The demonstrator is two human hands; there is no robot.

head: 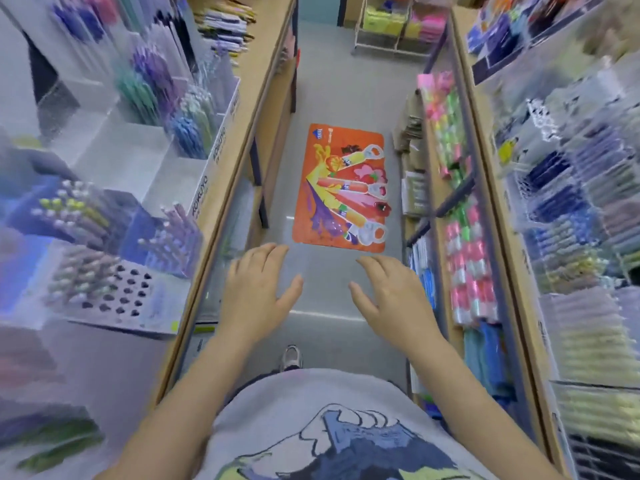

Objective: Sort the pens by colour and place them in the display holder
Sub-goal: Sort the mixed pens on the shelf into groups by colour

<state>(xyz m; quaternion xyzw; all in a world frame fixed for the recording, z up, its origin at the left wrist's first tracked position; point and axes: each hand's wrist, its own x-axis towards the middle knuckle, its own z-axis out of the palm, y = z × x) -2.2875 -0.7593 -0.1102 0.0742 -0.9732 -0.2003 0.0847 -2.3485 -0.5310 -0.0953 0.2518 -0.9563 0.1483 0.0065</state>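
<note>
Hovering over the aisle floor, both hands are seen with fingers spread and relaxed, nothing held: the left hand (258, 289) and the right hand (391, 292) are well apart from any pen. The pens (81, 216) are found on the left shelf, standing tilted in a perforated display holder (131, 299), their long axes leaning up and away to the left, tips buried in the holes and caps pointing outward. The holder lies to the left of the left hand, so that hand is judged the nearer for a reach. An orange floor mat (341, 188) is seen ahead between the shelves. Much of the shelving is blurred.
</note>
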